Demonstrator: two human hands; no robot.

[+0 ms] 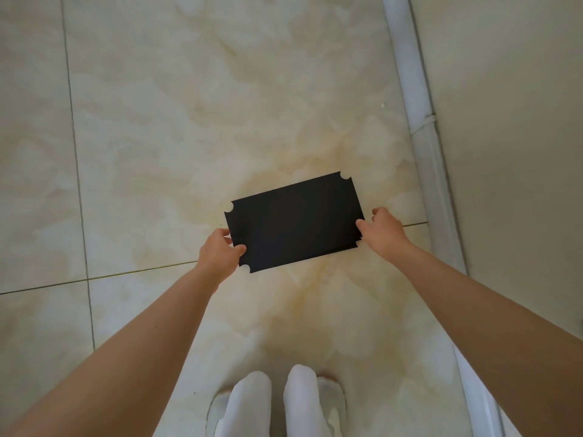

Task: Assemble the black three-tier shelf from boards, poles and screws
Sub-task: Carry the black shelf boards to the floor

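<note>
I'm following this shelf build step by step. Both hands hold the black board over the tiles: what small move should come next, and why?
Probably lower the black board flat onto the tiled floor. The left hand and right hand grip its short ends, and no poles or screws are in view, so the board likely needs setting down first.

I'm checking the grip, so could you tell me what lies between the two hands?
In the head view, only the black board spans between the left hand and the right hand, each gripping a short edge.
</note>
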